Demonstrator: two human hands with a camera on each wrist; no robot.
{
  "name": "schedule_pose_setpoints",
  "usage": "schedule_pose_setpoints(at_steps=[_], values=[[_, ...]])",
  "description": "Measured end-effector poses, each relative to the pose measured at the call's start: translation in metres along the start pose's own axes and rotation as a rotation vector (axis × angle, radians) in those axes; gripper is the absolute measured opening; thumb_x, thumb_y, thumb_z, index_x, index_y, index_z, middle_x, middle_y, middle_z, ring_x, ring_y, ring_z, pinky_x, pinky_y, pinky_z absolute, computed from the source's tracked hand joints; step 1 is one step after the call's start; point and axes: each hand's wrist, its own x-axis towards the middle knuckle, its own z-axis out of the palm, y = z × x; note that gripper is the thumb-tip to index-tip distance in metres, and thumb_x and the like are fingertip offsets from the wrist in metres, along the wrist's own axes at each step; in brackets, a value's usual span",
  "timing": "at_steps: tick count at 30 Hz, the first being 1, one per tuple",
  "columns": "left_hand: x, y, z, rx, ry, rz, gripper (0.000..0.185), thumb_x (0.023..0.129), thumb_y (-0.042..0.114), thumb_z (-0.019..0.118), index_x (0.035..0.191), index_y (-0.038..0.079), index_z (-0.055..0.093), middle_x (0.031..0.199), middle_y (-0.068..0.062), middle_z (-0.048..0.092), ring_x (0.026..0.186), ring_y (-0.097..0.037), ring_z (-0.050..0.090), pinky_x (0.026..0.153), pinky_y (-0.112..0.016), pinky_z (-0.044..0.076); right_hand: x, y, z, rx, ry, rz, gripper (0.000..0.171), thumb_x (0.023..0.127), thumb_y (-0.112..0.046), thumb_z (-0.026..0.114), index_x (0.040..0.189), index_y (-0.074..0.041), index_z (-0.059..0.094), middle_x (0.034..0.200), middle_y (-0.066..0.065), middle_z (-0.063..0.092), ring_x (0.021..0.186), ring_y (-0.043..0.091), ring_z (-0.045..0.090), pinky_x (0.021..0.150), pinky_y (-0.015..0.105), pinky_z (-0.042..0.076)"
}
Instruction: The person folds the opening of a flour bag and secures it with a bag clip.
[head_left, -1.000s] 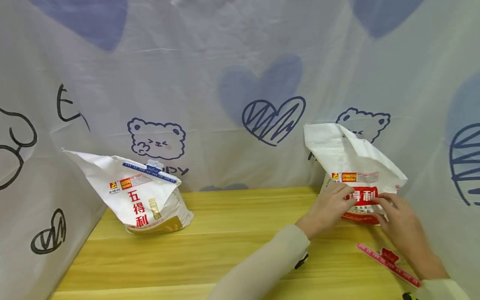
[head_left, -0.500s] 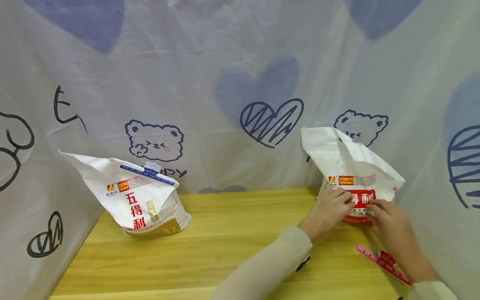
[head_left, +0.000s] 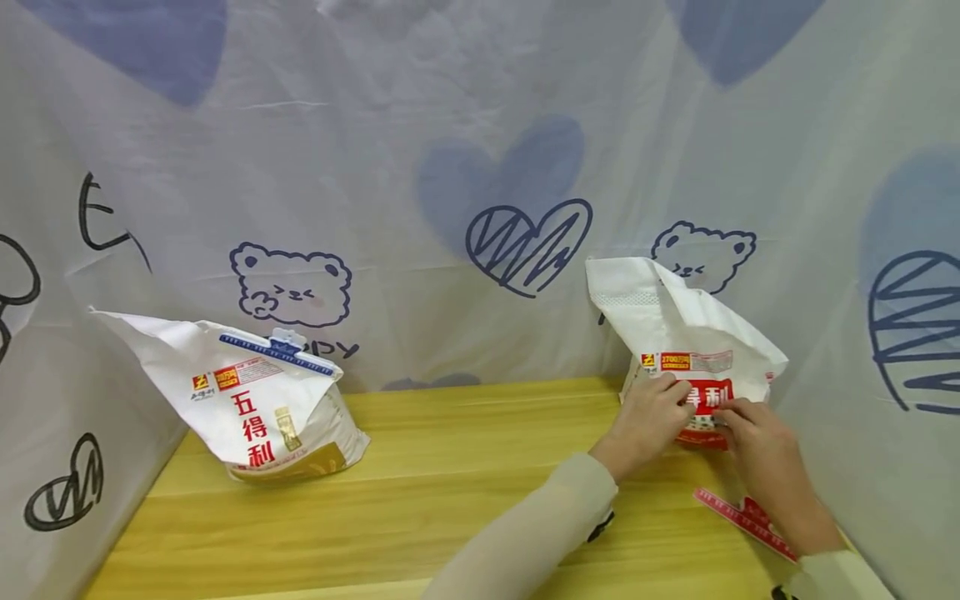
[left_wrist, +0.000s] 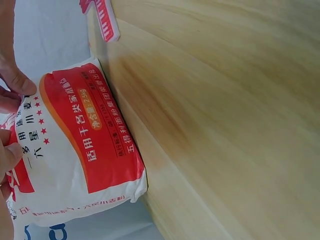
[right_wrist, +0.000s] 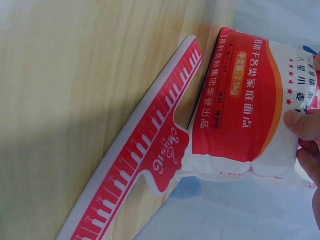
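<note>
White, crinkly flour bag with a red printed front (head_left: pixel 690 325), standing on the yellow wooden tabletop (head_left: pixel 450 450) between three and four o'clock in the head view, with a tall, unclamped upper part leaning toward eleven. At eight o'clock from the red label: left hand (head_left: pixel 652 412), grasping the bag front between thumb and curled fingers. At four o'clock: right hand (head_left: pixel 768 446), pinching the same front, thumb outward, near the left fingertips. Hidden from view: exact depth of the pinched material. Judged as gathering or creasing the front by hand. To do this well, match both pinches in height and depth, then draw lightly toward nine and three to flatten wrinkles between the thumbs. Better to work with fingertips than to push with the palms, for fear of tipping the bag toward twelve. Leave the base flat and square to the tabletop, and smooth any crease from the middle outward. Mind the long red bar-shaped clip with piano-key print (head_left: pixel 738 519), lying loose at four o'clock, close beneath the right wrist and easily nudged. Useful for comparison, near eight o'clock: white flour bag with red and gold print (head_left: pixel 217 417), with a long blue bar-shaped clip (head_left: pixel 276 352) across the upper edge.
</note>
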Motion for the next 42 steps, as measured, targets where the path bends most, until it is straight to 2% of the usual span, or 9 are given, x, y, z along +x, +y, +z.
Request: schedule_pose_setpoints(at_steps=[4,11,18,23,27,32,36,42], values=[[0.002,0.001,0.001,-0.012,0.017,-0.002,0.019,0.101,0.033,0.066,0.117,0.035,0.076,0.118,0.015,0.064,0.109,-0.007,0.055,0.095,-0.019,0.047,-0.002,0.002,0.001,-0.002,0.021,-0.003,0.038,0.058,0.016,0.090,0.092,0.009,0.073,0.097,0.021,0.065,0.088,0.041,0.062,0.077,0.059,0.057],[-0.002,0.002,0.003,-0.031,0.099,-0.017,0.016,0.100,0.029,0.066,0.109,0.033,0.079,0.109,0.013,0.066,0.099,-0.007,0.058,0.081,-0.019,0.051,-0.002,0.002,0.003,0.004,0.024,-0.003,0.038,0.059,0.018,0.089,0.092,0.007,0.074,0.092,0.019,0.064,0.084,0.038,0.061,0.074,0.056,0.058],[-0.012,-0.002,0.003,-0.068,0.072,-0.045,0.014,0.098,0.028,0.069,0.108,0.032,0.078,0.108,0.011,0.065,0.100,-0.008,0.056,0.080,-0.020,0.049,-0.001,-0.004,0.007,0.013,0.051,-0.050,0.035,0.059,0.021,0.086,0.087,0.005,0.074,0.088,0.016,0.063,0.078,0.034,0.059,0.066,0.052,0.058],[-0.018,-0.005,0.001,-0.078,0.078,-0.067,0.012,0.097,0.025,0.071,0.104,0.031,0.078,0.106,0.011,0.065,0.099,-0.008,0.056,0.081,-0.020,0.049,-0.002,-0.007,0.011,0.014,0.058,-0.085,0.034,0.060,0.021,0.085,0.087,0.004,0.073,0.088,0.015,0.063,0.077,0.033,0.059,0.064,0.050,0.058],[-0.021,-0.006,0.001,-0.084,0.087,-0.069,0.012,0.097,0.024,0.071,0.102,0.030,0.078,0.104,0.011,0.065,0.098,-0.008,0.057,0.081,-0.018,0.050,-0.004,-0.007,0.015,0.022,0.066,-0.101,0.030,0.063,0.022,0.076,0.086,0.003,0.072,0.087,0.014,0.062,0.077,0.033,0.058,0.062,0.049,0.056],[-0.031,-0.008,0.002,-0.083,0.096,-0.077,0.011,0.096,0.023,0.072,0.102,0.029,0.079,0.103,0.010,0.065,0.098,-0.008,0.058,0.081,-0.017,0.051,-0.004,-0.010,0.022,0.034,0.075,-0.144,0.029,0.061,0.020,0.067,0.084,0.002,0.070,0.086,0.014,0.061,0.074,0.032,0.057,0.060,0.047,0.054],[-0.039,-0.011,0.001,-0.093,0.104,-0.092,0.011,0.095,0.021,0.072,0.100,0.029,0.079,0.103,0.010,0.065,0.100,-0.009,0.059,0.087,-0.018,0.051,-0.004,-0.016,0.027,0.043,0.073,-0.151,0.028,0.062,0.018,0.068,0.085,0.003,0.070,0.086,0.013,0.061,0.072,0.030,0.056,0.058,0.046,0.054],[-0.049,-0.019,-0.003,-0.119,0.102,-0.115,0.011,0.094,0.020,0.074,0.099,0.027,0.079,0.103,0.009,0.064,0.102,-0.009,0.058,0.089,-0.018,0.051,0.002,-0.030,0.030,0.056,0.068,-0.139,0.029,0.063,0.020,0.072,0.086,0.002,0.071,0.089,0.013,0.061,0.077,0.032,0.059,0.064,0.048,0.056]])
